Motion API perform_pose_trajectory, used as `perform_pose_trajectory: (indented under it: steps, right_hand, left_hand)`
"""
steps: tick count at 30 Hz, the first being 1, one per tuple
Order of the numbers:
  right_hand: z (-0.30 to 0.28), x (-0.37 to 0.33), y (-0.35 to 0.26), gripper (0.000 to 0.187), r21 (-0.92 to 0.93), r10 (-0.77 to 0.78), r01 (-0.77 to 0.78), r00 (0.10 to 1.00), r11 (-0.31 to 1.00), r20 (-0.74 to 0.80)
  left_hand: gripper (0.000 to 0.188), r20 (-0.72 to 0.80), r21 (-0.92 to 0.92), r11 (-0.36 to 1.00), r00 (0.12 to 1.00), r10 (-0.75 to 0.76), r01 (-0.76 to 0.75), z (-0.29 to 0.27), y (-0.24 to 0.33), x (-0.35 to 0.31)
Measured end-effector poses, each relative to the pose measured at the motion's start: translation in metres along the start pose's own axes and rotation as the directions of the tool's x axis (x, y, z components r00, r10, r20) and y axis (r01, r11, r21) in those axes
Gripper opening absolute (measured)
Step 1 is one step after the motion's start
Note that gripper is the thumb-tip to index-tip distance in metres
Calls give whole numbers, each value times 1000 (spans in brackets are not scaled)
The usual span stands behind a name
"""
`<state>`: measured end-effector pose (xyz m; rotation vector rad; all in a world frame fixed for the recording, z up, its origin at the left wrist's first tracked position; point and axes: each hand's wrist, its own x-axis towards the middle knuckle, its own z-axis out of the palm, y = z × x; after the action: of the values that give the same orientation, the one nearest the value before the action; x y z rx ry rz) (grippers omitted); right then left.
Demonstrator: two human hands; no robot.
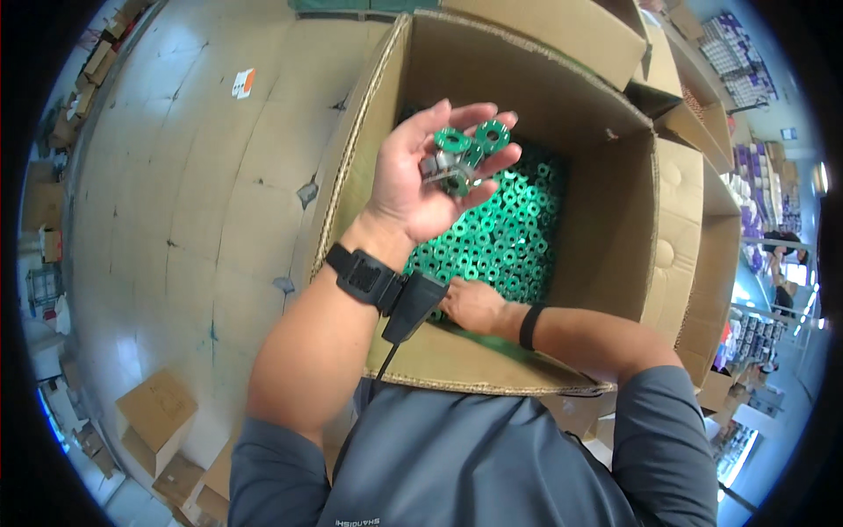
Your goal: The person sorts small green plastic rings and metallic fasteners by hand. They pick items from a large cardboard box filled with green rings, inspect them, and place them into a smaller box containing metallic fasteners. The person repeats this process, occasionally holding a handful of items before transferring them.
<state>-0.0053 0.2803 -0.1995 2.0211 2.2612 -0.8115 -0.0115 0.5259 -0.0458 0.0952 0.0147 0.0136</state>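
My left hand is palm up over a deep cardboard box, its fingers curled around a few small parts. Those are green ring-shaped pieces with round centre holes, some showing a grey, shiny side. Lower down, inside the box near its closest wall, my right hand has its fingers bent in at the heap. The black device at my left wrist is close to those fingertips, so what they hold, if anything, is hidden. A loose pile of the same green rings covers the bottom of the box.
More open cartons stand against the right side of the box. On the left is a pale floor with seams and worn spots; small cartons sit at the lower left. Shelves with stacked goods line the far right.
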Motion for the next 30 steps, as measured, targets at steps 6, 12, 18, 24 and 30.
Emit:
perform_pose_trajectory:
  steps: [6,12,18,24,30]
  right_hand:
    - [-5,-5,8,11,164,71,-60,996,985,-61]
    - [-155,-35,26,19,463,299,-53,827,885,-477]
    - [-285,-39,14,26,488,364,53,598,871,-715]
    - [-263,-36,8,16,455,319,223,457,862,-830]
    - [-130,-7,-13,30,590,241,-98,956,802,-168]
  left_hand:
    - [48,-15,25,999,1000,-20,21,1,-7,1]
    - [47,-44,29,999,999,-12,13,-4,-8,3]
    - [43,-164,149,986,985,-48,72,6,-15,2]
    - [43,141,-36,998,989,-47,53,-14,0,2]
    - [39,197,-105,994,980,12,9,0,10,1]
